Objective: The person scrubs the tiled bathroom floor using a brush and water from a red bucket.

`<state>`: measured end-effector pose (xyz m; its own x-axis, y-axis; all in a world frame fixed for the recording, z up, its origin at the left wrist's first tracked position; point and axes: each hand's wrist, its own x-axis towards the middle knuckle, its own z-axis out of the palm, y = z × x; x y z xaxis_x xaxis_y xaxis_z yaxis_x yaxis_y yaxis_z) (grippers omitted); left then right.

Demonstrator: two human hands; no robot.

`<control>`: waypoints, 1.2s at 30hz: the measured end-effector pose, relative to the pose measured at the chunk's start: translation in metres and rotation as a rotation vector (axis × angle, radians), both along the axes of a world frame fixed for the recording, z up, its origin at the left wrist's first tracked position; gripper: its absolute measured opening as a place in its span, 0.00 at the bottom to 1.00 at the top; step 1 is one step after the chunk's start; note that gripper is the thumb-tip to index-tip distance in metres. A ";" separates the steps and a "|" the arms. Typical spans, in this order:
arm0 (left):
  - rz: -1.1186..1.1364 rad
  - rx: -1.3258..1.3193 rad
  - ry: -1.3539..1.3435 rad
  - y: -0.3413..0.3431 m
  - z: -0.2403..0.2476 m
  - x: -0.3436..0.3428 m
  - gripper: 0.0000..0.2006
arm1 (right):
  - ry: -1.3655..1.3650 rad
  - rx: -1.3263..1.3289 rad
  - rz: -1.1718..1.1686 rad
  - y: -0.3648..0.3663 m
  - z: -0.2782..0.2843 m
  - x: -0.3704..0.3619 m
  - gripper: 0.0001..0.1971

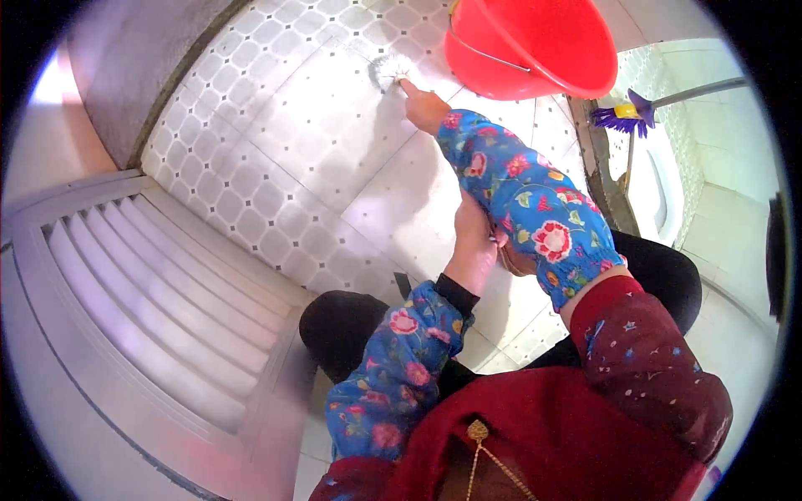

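Note:
My right hand reaches forward and low over the tiled floor, its fingers closed on a silvery-white scouring ball that rests against the tiles. A blue floral sleeve cover runs along my right forearm. Closer to me, my left hand is at the underside of that cover, with its fingers bent against the cloth and appearing to grip it. Part of those fingers is hidden behind the right forearm. My left forearm wears a matching floral sleeve cover.
A red bucket with a wire handle stands ahead on the right. Beyond it is a purple-bristled brush on a grey stick, near a white squat toilet. A louvered door fills the left side. My dark-clad knees flank my arms.

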<state>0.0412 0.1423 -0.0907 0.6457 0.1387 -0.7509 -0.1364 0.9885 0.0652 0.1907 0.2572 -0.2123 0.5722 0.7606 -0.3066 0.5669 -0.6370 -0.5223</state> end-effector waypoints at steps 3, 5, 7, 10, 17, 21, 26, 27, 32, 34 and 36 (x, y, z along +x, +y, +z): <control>-0.091 0.180 0.131 -0.023 -0.017 -0.034 0.26 | 0.106 -0.067 -0.051 -0.026 -0.022 -0.041 0.23; -0.167 -0.013 0.299 -0.044 0.004 -0.066 0.28 | 0.259 -0.135 0.013 -0.053 -0.014 -0.100 0.26; -0.140 -0.088 0.255 -0.077 0.018 -0.088 0.27 | 0.243 -0.032 0.082 -0.086 -0.022 -0.125 0.26; -0.104 -0.104 0.268 -0.071 -0.001 -0.088 0.27 | 0.347 -0.105 0.128 -0.067 0.004 -0.130 0.26; -0.225 0.078 0.127 -0.019 -0.027 -0.075 0.24 | 0.099 -0.083 -0.081 -0.044 -0.023 -0.063 0.27; 0.044 -0.101 0.439 -0.069 -0.002 -0.107 0.19 | 0.267 0.037 0.165 -0.058 -0.033 -0.171 0.28; 0.022 -0.038 0.391 -0.064 -0.010 -0.087 0.16 | 0.466 0.051 0.114 -0.051 -0.012 -0.149 0.27; -0.064 -0.104 0.348 -0.056 -0.004 -0.079 0.16 | 0.292 -0.007 0.073 -0.058 -0.020 -0.116 0.27; -0.247 0.015 0.145 -0.045 -0.009 -0.065 0.22 | 0.047 -0.025 -0.107 -0.073 -0.023 -0.054 0.25; -0.119 0.028 0.310 -0.052 -0.008 -0.094 0.23 | 0.288 -0.153 -0.057 -0.059 -0.016 -0.115 0.25; -0.047 -0.105 0.497 -0.080 0.005 -0.108 0.20 | 0.511 -0.077 0.004 -0.069 -0.024 -0.171 0.25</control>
<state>-0.0668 0.0625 -0.0860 0.2106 0.0258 -0.9772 -0.0697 0.9975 0.0113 0.0192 0.1886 -0.2359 0.3318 0.7269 -0.6012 0.2547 -0.6827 -0.6849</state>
